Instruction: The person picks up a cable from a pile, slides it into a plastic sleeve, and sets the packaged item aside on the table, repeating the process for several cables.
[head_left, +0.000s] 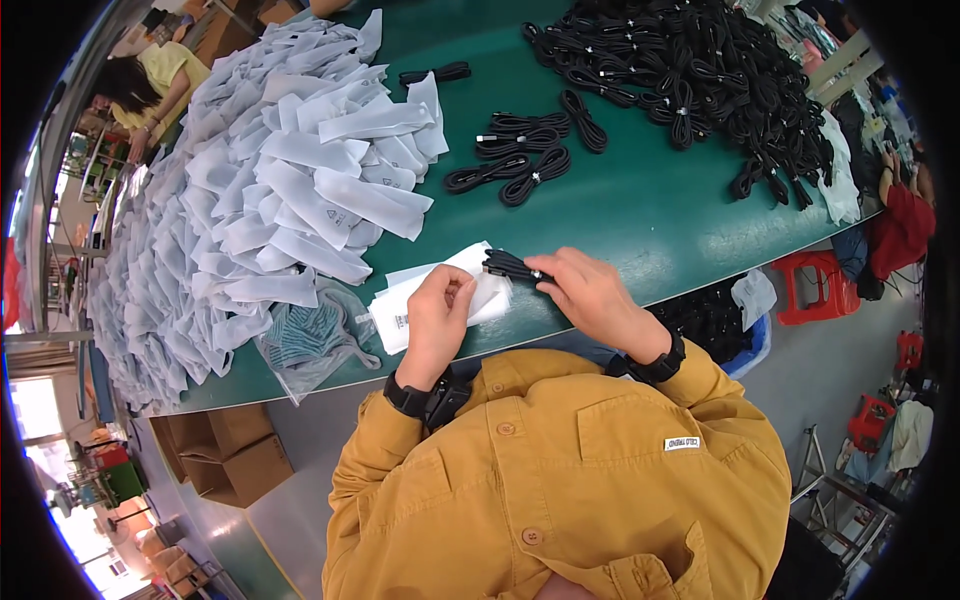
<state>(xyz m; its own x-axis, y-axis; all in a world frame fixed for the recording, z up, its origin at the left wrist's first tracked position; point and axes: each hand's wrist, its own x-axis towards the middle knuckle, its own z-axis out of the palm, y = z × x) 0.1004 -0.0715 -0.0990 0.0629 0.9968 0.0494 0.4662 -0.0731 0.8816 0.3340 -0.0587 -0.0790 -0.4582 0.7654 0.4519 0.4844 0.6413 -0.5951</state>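
Observation:
My right hand (592,300) grips a coiled black cable (511,265), bundled and tied, with its end pointing left over a flat stack of white plastic bags (395,315). On that stack rests my left hand (438,318), its fingers curled and pinched at the upper bag. The exact hold of the left fingertips is partly hidden. Cable and bags lie very close together, and I cannot tell whether the cable's tip is inside a bag. Both wrists wear black bands.
A large heap of filled pale pouches (290,170) covers the left of the green table (480,230). Several loose cable bundles (520,150) lie ahead; a big black cable pile (690,70) sits far right. A clear bag with teal contents (310,335) lies at the near left edge.

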